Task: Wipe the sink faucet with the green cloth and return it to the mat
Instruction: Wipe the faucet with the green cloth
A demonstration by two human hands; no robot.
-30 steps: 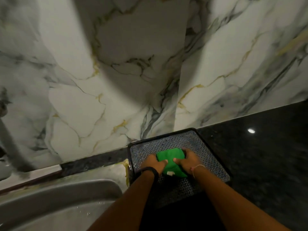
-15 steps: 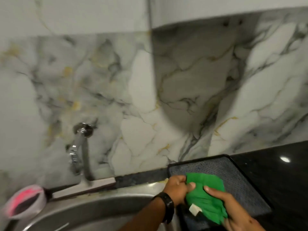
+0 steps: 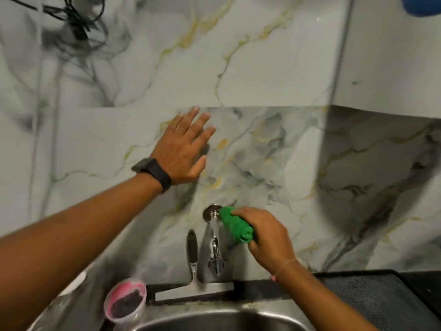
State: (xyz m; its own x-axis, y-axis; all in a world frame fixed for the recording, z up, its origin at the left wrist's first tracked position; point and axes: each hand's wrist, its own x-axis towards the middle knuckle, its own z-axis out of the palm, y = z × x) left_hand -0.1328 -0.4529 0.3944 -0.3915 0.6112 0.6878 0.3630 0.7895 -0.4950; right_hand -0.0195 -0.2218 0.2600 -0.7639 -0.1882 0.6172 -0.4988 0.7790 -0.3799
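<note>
Far left, at sink edge: small clear plastic cup with pink rim and dark contents, sitting just beside the stainless steel sink basin. Left forearm crossing the frame diagonally, black wristband at the wrist. Left hand pressing flat against the white marble wall tile with grey and gold veins, fingers spread wide, holding nothing.

Centre: squeegee with grey handle and pale blade leaning upright against the wall, blade resting on the ledge behind the sink. Just right of it, chrome wall-mounted sink faucet, spout angling downward over the basin.

Right of faucet: bunched green cloth touching the faucet's round wall flange at the top of the spout. Right hand gripping the cloth, fingers closed around it, thin bracelet at the wrist.

Far right, low: dark textured rectangular mat lying on the black counter, well apart from the cloth.

Top left corner: tangled black cords, blurred.
</note>
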